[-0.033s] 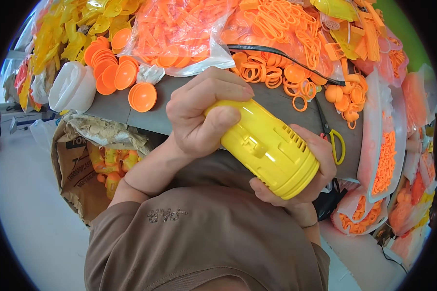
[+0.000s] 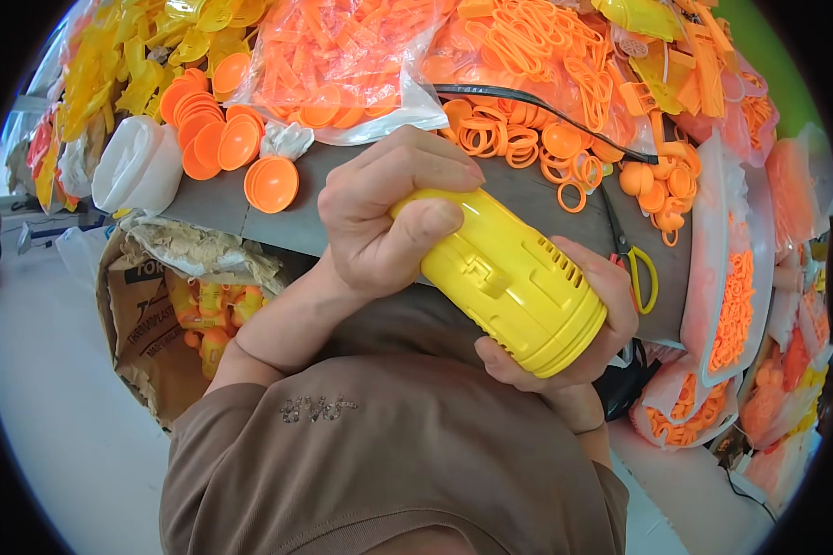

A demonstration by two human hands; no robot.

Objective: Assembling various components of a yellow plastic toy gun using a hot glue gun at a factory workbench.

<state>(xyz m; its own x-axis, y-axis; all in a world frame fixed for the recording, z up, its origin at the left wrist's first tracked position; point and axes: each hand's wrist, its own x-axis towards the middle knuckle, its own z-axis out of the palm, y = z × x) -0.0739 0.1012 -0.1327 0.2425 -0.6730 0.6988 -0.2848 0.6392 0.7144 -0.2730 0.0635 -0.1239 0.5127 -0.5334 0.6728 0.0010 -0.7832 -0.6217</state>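
Note:
Between my two hands I hold a yellow plastic cylindrical casing (image 2: 500,277), with vent slots along its side and ridges round its lower right end. It tilts from upper left to lower right, over the near edge of the table. My left hand (image 2: 389,208) is closed round its upper left end, the thumb pressing on the side and the fingers curled over the top. My right hand (image 2: 611,319) wraps the lower right end from behind and below. Both ends are partly covered by my fingers, and what is inside the casing does not show.
On the grey table (image 2: 518,194) lie orange cups (image 2: 271,184), orange rings (image 2: 486,134) and scissors (image 2: 631,250). A plastic bag (image 2: 342,65) of orange parts is at the back. A paper sack (image 2: 148,324) holds yellow pieces at left. Right stands a clear bin (image 2: 713,194).

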